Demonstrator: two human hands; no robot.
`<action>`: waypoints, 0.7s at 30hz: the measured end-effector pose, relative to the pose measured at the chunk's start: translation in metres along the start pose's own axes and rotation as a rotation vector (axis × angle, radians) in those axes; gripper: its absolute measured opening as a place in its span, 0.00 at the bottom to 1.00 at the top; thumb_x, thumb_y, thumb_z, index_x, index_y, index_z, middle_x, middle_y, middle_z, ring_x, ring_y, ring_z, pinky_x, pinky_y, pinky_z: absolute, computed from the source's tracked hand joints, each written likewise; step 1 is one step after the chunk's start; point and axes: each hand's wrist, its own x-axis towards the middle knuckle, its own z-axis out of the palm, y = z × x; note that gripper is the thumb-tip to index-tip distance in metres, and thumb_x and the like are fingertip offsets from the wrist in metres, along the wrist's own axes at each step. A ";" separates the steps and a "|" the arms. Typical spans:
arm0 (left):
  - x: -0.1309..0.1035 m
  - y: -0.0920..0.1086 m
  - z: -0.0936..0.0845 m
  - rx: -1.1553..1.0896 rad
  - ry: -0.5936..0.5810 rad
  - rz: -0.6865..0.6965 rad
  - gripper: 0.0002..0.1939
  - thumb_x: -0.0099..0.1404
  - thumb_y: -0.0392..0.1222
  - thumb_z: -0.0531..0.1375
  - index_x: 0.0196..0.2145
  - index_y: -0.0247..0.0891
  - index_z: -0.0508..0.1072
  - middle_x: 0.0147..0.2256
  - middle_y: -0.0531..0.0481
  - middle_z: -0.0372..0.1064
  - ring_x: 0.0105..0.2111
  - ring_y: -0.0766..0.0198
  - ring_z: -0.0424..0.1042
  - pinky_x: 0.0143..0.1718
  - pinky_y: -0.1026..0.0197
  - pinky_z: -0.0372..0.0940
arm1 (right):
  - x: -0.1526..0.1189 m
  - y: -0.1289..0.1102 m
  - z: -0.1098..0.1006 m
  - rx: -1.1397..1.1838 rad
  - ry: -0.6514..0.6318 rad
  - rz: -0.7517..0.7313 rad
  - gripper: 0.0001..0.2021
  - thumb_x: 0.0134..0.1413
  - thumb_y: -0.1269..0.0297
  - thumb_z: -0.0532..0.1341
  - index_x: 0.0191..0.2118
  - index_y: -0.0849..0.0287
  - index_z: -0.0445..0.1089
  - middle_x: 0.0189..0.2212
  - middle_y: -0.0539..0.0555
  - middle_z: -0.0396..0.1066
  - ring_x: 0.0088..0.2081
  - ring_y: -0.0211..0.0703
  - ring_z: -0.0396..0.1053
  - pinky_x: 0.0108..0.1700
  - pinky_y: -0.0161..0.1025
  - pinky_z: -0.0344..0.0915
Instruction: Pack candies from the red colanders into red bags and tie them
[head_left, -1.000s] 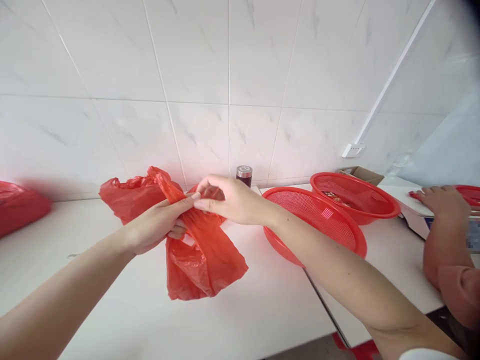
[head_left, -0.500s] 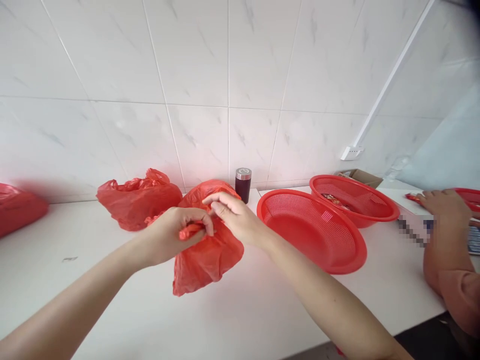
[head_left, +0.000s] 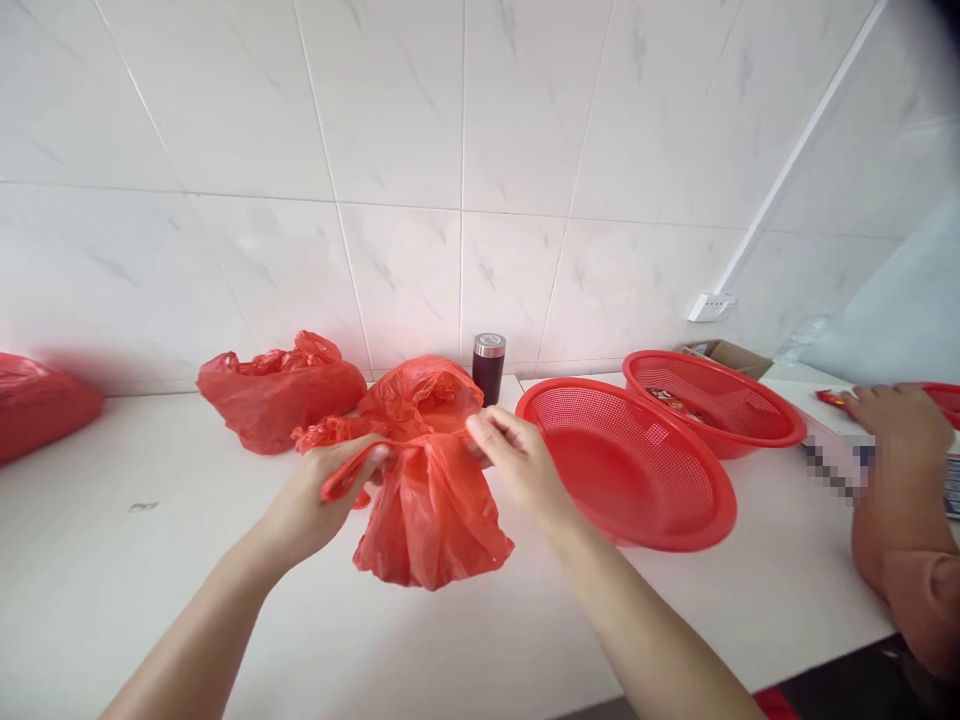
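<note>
Your left hand (head_left: 304, 500) and right hand (head_left: 525, 470) have their fingers closed on a red plastic bag (head_left: 435, 525), pulling its top taut over the table (head_left: 405, 660). From it, a second red bag (head_left: 281, 405) sits at ten o'clock, a dark cup (head_left: 487, 378) at one, a red basket (head_left: 607, 480) between two and three.

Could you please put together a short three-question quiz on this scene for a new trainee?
1. True or false: the left hand and the right hand both grip the same red bag.
2. What stands near the tiled wall, just left of the front basket?
3. What colour is the rear basket: A, blue; B, red; C, green?

Key:
1. True.
2. A dark container with a silver-coloured lid.
3. B.
</note>
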 end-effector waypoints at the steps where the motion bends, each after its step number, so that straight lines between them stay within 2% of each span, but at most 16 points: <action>1: -0.012 -0.013 0.001 -0.046 0.028 -0.060 0.21 0.69 0.55 0.50 0.31 0.42 0.77 0.30 0.49 0.77 0.31 0.59 0.74 0.34 0.62 0.69 | -0.003 0.004 -0.008 0.034 0.082 0.016 0.19 0.59 0.49 0.59 0.26 0.57 0.57 0.21 0.45 0.62 0.25 0.35 0.64 0.30 0.33 0.63; 3: -0.035 -0.037 0.005 -0.116 0.051 -0.184 0.22 0.69 0.57 0.50 0.33 0.42 0.77 0.32 0.47 0.77 0.36 0.56 0.75 0.41 0.58 0.68 | -0.007 0.014 -0.024 0.076 0.221 0.044 0.18 0.57 0.48 0.60 0.27 0.57 0.59 0.22 0.48 0.68 0.27 0.39 0.69 0.32 0.36 0.67; 6: -0.061 -0.059 0.018 -0.201 0.108 -0.310 0.24 0.68 0.59 0.49 0.36 0.41 0.77 0.34 0.44 0.77 0.41 0.52 0.74 0.50 0.52 0.65 | -0.010 0.031 -0.034 0.081 0.279 0.078 0.19 0.58 0.47 0.59 0.28 0.57 0.58 0.23 0.50 0.70 0.29 0.41 0.72 0.31 0.36 0.68; 8: -0.068 -0.059 0.032 -0.272 0.159 -0.318 0.24 0.69 0.59 0.48 0.41 0.41 0.77 0.42 0.43 0.75 0.46 0.51 0.72 0.55 0.49 0.62 | -0.011 0.043 -0.029 0.071 0.261 0.103 0.19 0.60 0.46 0.56 0.30 0.56 0.57 0.25 0.50 0.70 0.29 0.41 0.73 0.31 0.36 0.68; 11: -0.067 -0.050 0.055 -0.326 0.184 -0.229 0.22 0.70 0.56 0.49 0.48 0.43 0.74 0.55 0.43 0.65 0.56 0.52 0.65 0.60 0.49 0.58 | -0.016 0.065 -0.011 -0.071 0.245 0.106 0.18 0.61 0.45 0.54 0.33 0.54 0.55 0.29 0.49 0.69 0.32 0.41 0.72 0.34 0.38 0.69; 14: -0.063 -0.045 0.078 -0.322 0.149 -0.147 0.20 0.72 0.53 0.47 0.48 0.44 0.73 0.59 0.43 0.60 0.62 0.53 0.58 0.60 0.50 0.57 | -0.027 0.090 0.008 -0.323 0.165 0.099 0.16 0.60 0.47 0.56 0.37 0.53 0.54 0.32 0.49 0.68 0.31 0.41 0.71 0.36 0.40 0.68; 18: -0.055 -0.058 0.102 -0.213 0.195 -0.043 0.16 0.72 0.48 0.48 0.48 0.43 0.72 0.56 0.43 0.61 0.59 0.56 0.61 0.56 0.53 0.62 | -0.041 0.119 0.024 -0.573 -0.001 0.083 0.15 0.57 0.52 0.59 0.42 0.53 0.55 0.37 0.52 0.70 0.35 0.45 0.72 0.38 0.43 0.67; 21: -0.049 -0.074 0.114 -0.039 0.185 -0.021 0.16 0.72 0.46 0.48 0.48 0.42 0.72 0.47 0.44 0.66 0.46 0.59 0.71 0.46 0.57 0.68 | -0.045 0.135 0.029 -0.693 -0.024 0.037 0.12 0.59 0.55 0.56 0.44 0.54 0.56 0.40 0.55 0.71 0.38 0.48 0.72 0.38 0.43 0.67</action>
